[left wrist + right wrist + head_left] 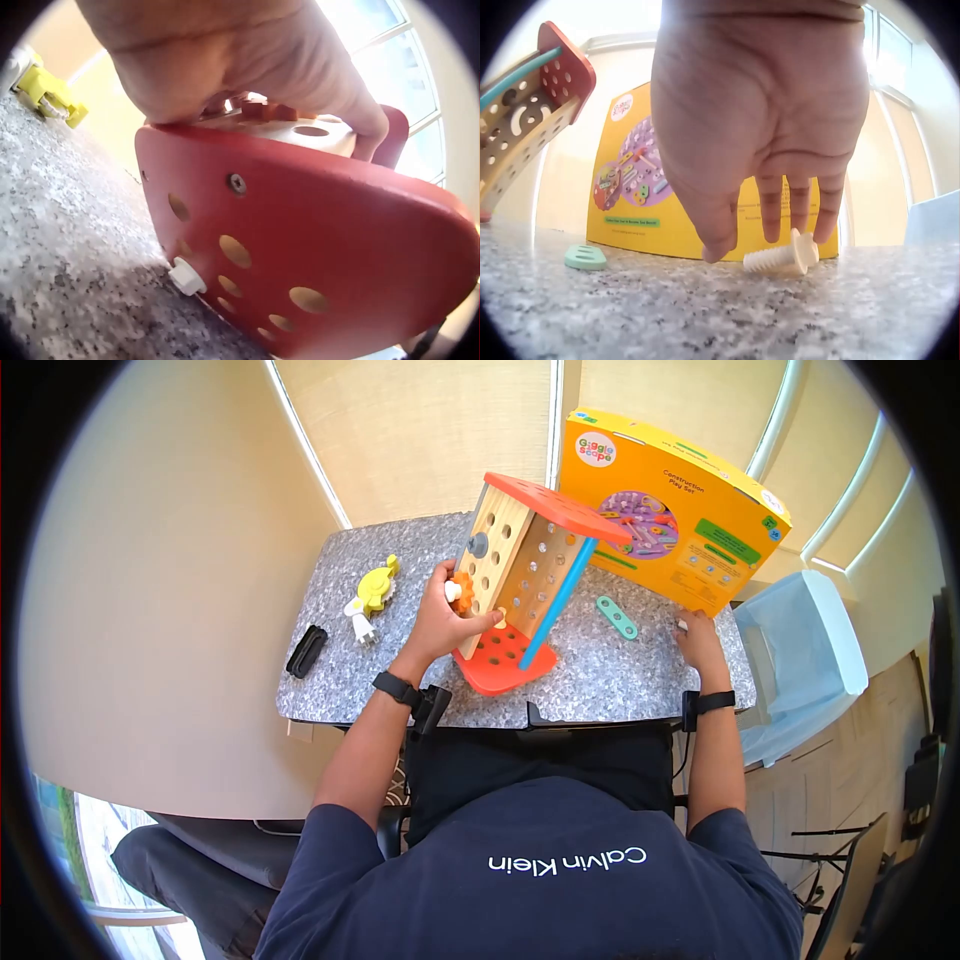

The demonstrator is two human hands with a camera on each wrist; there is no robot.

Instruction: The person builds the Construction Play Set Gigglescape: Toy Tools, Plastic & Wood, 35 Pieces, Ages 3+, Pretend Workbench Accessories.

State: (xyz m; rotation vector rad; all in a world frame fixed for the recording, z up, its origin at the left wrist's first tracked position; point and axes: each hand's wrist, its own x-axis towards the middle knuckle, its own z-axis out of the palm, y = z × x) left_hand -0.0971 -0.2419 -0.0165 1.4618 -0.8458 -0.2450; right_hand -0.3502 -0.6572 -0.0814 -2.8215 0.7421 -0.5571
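My left hand grips a wooden toy toolbox with red end panels and a blue rod, tilting it up on the table. Its thumb presses by a pale peg, and its fingers lie beside an orange gear on the perforated side. In the left wrist view, a white bolt head sticks out of the red end panel. At the table's right, my right hand reaches down with thumb and fingers apart. A cream toy screw lies on the tabletop at its fingertips.
Behind the right hand stands a yellow play set box. A mint green strip with holes lies left of that hand. Yellow toy pieces, a white piece and a black case lie at left. A translucent bin stands right of the table.
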